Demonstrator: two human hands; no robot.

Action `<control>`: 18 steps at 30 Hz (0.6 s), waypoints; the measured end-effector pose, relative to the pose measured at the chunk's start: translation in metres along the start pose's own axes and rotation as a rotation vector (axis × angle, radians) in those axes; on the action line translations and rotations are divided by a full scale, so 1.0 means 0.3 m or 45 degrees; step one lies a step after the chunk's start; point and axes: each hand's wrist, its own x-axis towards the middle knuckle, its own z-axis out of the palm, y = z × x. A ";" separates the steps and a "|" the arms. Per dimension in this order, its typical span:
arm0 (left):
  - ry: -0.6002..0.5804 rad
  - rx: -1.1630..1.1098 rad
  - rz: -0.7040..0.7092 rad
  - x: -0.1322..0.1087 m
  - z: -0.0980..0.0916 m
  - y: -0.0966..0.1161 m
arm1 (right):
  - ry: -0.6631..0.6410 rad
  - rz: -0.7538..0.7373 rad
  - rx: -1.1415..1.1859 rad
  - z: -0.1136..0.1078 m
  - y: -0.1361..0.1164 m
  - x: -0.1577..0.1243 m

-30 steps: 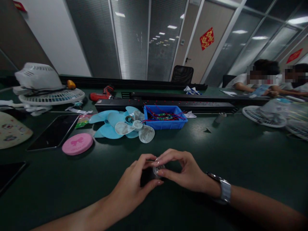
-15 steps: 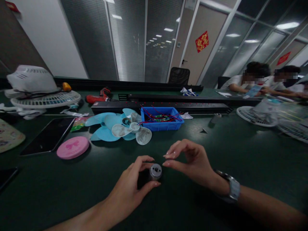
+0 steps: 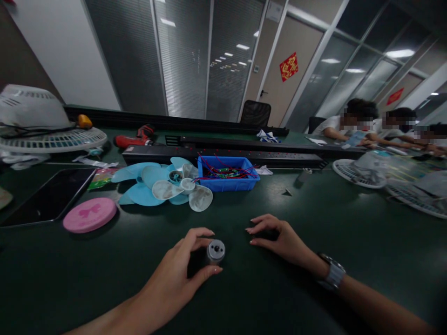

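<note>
A small silver cylindrical motor (image 3: 216,250), with holes in its round top face, stands upright on the dark green table. My left hand (image 3: 176,267) curves around it, index and middle fingers on the far side and thumb on the near side. The lower part of the motor is partly hidden by shadow and the fingers. To the right, my right hand (image 3: 279,239), with a watch (image 3: 333,272) on its wrist, hovers apart from the motor. Its thumb and fingers are spread, and nothing shows between them.
Ahead lie a blue bin (image 3: 228,185) of wired circuit boards, fan blades (image 3: 150,184), a pink round case (image 3: 90,215) and a tablet (image 3: 49,195). Another metal cylinder (image 3: 306,175) stands near long black housings (image 3: 223,157). Fan parts (image 3: 363,170) and co-workers are at right.
My right hand has drawn back rightward, away from the motor. My left hand stays around the motor. The whole view has shifted slightly.
</note>
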 end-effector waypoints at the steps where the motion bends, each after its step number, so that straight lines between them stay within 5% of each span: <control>1: 0.006 0.003 0.005 0.001 0.000 0.000 | 0.007 0.002 0.012 -0.001 -0.006 0.000; 6: 0.023 0.014 0.032 0.003 0.001 -0.004 | 0.155 -0.057 0.229 0.009 -0.130 0.011; 11: 0.034 -0.007 0.063 0.003 0.006 -0.002 | 0.042 -0.474 0.192 0.061 -0.320 0.058; 18: 0.022 -0.032 0.081 0.003 0.005 0.001 | 0.006 -0.456 0.108 0.145 -0.308 0.097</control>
